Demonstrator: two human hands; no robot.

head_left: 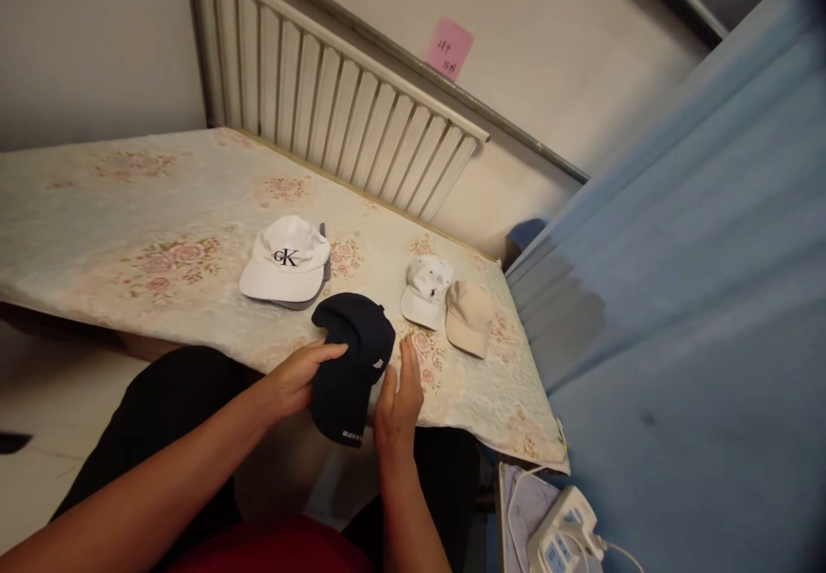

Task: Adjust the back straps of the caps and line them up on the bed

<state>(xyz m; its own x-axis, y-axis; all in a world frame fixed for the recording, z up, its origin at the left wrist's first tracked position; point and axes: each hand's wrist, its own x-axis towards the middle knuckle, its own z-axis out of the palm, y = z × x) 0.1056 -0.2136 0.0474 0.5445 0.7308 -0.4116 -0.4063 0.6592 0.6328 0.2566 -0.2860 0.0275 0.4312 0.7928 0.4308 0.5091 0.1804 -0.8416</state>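
Note:
A dark navy baseball cap (352, 341) is held over the near edge of the bed, with small white marks on its front and white lettering at the brim's edge. My left hand (302, 377) grips its left side, thumb on top and the other fingers underneath. Beside the cap's right side is my right hand (400, 397), fingers stretched out and apart from each other. Farther back lies a white cap (287, 250) with black CK letters, a grey cap partly hidden beneath it. To the right, a small white cap (426, 293) touches a beige cap (470, 319).
The floral bedspread (212, 190) runs to a slatted headboard-like rail (335, 91) along the wall. A blue curtain (684, 280) hangs at the right. By the near right corner, a white power strip (564, 530) with cables sits on a small stand.

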